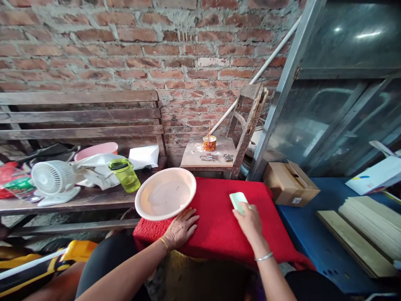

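My right hand is closed round the near end of a pale green flat block with rounded corners. Its exact kind cannot be made out. The block is at or just above the red cloth, right of the middle. My left hand lies palm down on the cloth near its front edge, fingers stretched out. Just beyond those fingertips, a wide pinkish-white basin rests on the cloth's left part, with a few small specks inside.
Left, a wooden bench holds a white fan, a green bottle and a pink basin. Ahead, a wooden chair carries a tin and padlocks. A cardboard box and boards lie right, on blue.
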Available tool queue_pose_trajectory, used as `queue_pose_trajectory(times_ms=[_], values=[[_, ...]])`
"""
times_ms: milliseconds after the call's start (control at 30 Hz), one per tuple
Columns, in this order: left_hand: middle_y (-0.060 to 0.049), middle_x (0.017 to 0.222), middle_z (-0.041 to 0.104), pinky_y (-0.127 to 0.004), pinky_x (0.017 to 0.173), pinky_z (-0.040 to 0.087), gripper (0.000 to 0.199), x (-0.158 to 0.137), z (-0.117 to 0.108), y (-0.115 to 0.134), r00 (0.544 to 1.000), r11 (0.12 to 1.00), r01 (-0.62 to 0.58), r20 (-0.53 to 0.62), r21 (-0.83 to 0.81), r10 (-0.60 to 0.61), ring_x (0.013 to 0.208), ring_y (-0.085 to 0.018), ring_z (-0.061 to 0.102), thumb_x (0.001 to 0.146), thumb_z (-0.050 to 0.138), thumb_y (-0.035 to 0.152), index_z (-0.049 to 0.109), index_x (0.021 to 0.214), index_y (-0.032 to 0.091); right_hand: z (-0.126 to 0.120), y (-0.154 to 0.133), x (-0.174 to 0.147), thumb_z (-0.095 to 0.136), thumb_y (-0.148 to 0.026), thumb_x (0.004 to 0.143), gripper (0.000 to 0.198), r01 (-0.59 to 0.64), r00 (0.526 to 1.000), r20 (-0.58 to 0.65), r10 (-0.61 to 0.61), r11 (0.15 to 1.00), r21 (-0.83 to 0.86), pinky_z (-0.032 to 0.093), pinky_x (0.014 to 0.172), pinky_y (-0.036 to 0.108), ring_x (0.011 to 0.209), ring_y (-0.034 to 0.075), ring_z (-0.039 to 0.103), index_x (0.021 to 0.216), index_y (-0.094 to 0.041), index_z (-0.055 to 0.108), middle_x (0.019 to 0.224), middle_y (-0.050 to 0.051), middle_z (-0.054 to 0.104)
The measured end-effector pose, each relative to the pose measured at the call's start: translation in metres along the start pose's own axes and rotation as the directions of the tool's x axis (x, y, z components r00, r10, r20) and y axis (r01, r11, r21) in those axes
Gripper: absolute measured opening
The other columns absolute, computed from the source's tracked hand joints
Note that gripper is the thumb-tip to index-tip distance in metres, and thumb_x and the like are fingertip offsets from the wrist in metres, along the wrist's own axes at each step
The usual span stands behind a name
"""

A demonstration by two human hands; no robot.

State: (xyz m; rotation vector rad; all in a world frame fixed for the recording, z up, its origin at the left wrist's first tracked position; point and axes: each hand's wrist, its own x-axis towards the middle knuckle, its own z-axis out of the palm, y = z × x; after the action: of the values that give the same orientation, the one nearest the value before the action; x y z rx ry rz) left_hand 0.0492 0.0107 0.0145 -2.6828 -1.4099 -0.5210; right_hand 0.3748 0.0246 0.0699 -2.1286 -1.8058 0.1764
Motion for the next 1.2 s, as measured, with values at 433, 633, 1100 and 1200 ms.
queue_pose_trajectory(times_ms=[433,633,1100,1200], values=[[-0.009,0.144,0.064,-0.045,0.115,0.049,0.037,0.0,0.002,0.003,1.0,1.0,0.0,-0.023,0.03,0.001,0.136,-0.027,0.058,0.097,0.057,0.024,0.07,0.131,0.025,-0.02,0.045,0.045,0.055,-0.045,0.094,0.039,-0.179,0.98,0.067,0.188,0.976,-0.124,0.051,0.076,0.039,0.088,0.027,0.068,0.122,-0.023,0.071,0.098,0.012,0.068],[-0.009,0.144,0.064,-0.045,0.115,0.049,0.037,-0.001,0.002,0.001,1.0,1.0,0.0,-0.017,0.015,0.0,0.136,-0.028,0.058,0.097,0.057,0.026,0.07,0.131,0.025,-0.006,0.007,0.041,0.056,-0.046,0.093,0.043,-0.052,0.996,0.071,0.054,0.998,-0.028,0.051,0.079,0.036,0.093,0.027,0.068,0.126,-0.022,0.07,0.102,0.012,0.069],[-0.011,0.145,0.063,-0.046,0.115,0.049,0.036,0.0,0.0,0.007,1.0,0.999,0.02,-0.008,-0.029,-0.02,0.137,-0.03,0.057,0.096,0.059,0.027,0.07,0.13,0.022,-0.006,0.062,0.065,0.049,-0.057,0.094,0.055,-0.276,0.956,0.062,0.288,0.95,-0.146,0.052,0.076,0.037,0.087,0.029,0.068,0.132,-0.023,0.068,0.1,0.015,0.067],[-0.011,0.145,0.063,-0.046,0.115,0.05,0.036,0.0,-0.001,0.008,1.0,0.999,0.026,-0.009,-0.042,-0.026,0.138,-0.03,0.057,0.096,0.06,0.028,0.07,0.13,0.022,0.0,0.048,0.07,0.051,-0.056,0.093,0.053,-0.239,0.97,0.035,0.242,0.968,-0.074,0.052,0.079,0.035,0.09,0.027,0.067,0.131,-0.023,0.069,0.101,0.013,0.067]])
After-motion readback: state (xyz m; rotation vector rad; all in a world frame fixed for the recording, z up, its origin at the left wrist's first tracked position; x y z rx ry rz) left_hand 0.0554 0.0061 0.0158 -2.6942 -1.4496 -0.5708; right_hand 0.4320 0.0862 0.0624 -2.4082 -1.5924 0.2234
